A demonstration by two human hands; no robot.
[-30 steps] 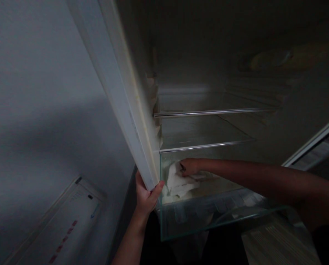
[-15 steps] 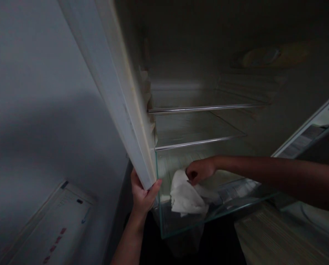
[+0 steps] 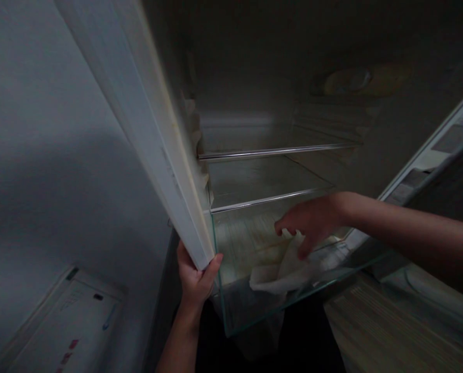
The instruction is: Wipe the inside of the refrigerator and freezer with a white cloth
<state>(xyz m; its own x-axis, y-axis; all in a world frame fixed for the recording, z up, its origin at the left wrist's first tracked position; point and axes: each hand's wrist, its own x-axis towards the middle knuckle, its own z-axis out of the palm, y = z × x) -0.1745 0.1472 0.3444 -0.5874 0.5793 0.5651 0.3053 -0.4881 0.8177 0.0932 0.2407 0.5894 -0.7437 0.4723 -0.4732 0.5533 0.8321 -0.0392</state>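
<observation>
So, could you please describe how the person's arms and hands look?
The left hand and right hand wear no gloves. No sleeve or watch shows on the left forearm or the right forearm. Finer markings are too dim to tell.

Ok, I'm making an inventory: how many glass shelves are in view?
3: an upper silver-edged glass shelf, another silver-edged glass shelf below it, and the green-edged glass shelf jutting forward beneath the white cloth. Others may hide in the dark above.

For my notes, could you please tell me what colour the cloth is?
The cloth is white, clearest in the head view.
</observation>
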